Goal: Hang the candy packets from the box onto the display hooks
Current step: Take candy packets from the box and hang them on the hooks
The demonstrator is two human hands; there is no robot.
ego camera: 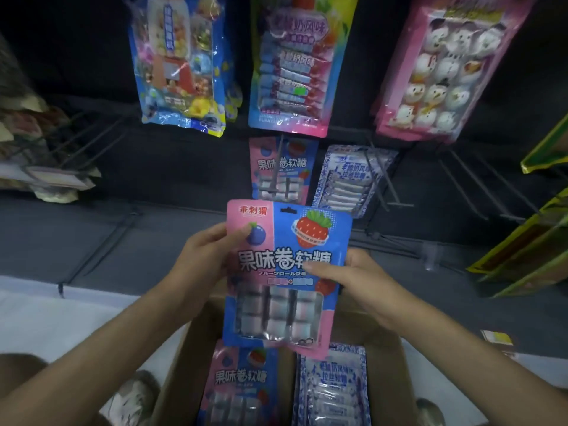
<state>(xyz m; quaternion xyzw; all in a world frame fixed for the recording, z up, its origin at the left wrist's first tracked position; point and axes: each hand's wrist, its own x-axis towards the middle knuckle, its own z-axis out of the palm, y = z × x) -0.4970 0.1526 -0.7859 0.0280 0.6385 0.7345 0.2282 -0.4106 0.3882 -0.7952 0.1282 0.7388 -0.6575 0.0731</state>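
While both hands are gripping it, a pink-and-blue plastic candy packet [285, 272] is hovering upright above the open brown cardboard box [183, 355].
At its upper left edge the left hand [199, 256] is pinching it, at its right edge the right hand [356, 282]; a matching packet [281, 170] is hanging beyond.

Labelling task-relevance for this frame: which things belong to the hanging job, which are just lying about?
Job: pink-and-blue plastic candy packet, gripped by left hand and right hand; brown cardboard box; black wire hook holding matching packets.
Bystanders: pink packs of white sweets; yellow-green packs; brown bags at left.
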